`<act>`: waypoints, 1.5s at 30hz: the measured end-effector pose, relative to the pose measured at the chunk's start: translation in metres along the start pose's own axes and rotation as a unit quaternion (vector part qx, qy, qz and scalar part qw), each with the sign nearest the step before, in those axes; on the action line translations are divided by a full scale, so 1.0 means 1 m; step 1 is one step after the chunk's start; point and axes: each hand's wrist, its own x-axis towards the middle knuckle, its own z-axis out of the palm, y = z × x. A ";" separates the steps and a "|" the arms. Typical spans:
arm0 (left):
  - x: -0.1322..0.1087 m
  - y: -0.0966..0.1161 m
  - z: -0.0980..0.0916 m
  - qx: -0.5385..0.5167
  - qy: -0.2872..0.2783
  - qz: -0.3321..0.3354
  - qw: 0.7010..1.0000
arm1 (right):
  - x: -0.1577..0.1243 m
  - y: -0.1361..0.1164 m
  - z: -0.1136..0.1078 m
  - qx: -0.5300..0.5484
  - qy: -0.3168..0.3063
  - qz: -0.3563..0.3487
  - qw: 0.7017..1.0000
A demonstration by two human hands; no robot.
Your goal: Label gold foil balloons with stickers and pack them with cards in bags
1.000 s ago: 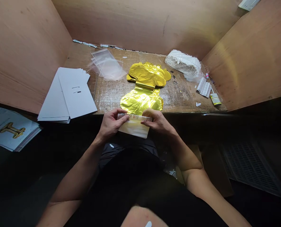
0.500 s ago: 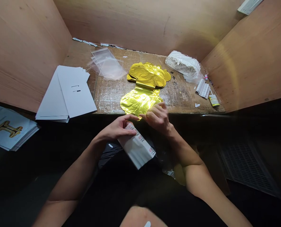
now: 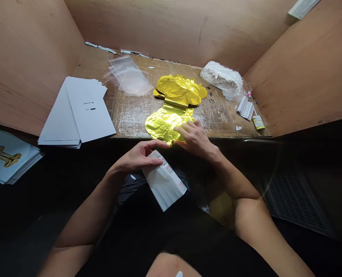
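Observation:
My left hand (image 3: 138, 157) lies over a folded white paper packet (image 3: 163, 184) printed with small red-and-black safety marks along one edge, holding it diagonally above my lap. My right hand (image 3: 194, 139) rests on a flattened gold foil balloon (image 3: 163, 124), fingers spread, with nothing held. The balloon's far end runs under a crumpled gold foil stack (image 3: 178, 90) on the workbench (image 3: 217, 115). The packet's lower corner hangs clear of the bench edge.
Plywood walls box in the bench. Clear plastic bags (image 3: 127, 76) lie at the back, beside a plastic-wrapped white bundle (image 3: 221, 78). White card sheets (image 3: 80, 109) overhang the left edge. Small leaflets (image 3: 245, 108) and a small tube (image 3: 258, 122) lie right.
Over the second, my right hand let go of the packet and moved onto the gold foil. The packet turned from level to diagonal and stays under my left hand.

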 end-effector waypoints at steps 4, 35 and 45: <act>0.002 -0.007 -0.003 0.046 -0.012 0.022 0.999 | -0.004 -0.009 0.006 0.212 -0.070 0.061 0.973; 0.037 -0.057 -0.030 0.262 -0.005 0.142 0.955 | 0.059 0.072 0.028 0.121 -0.119 0.121 0.978; 0.020 -0.045 -0.012 0.037 0.181 0.134 0.974 | 0.062 0.087 -0.038 -0.070 0.149 0.213 0.963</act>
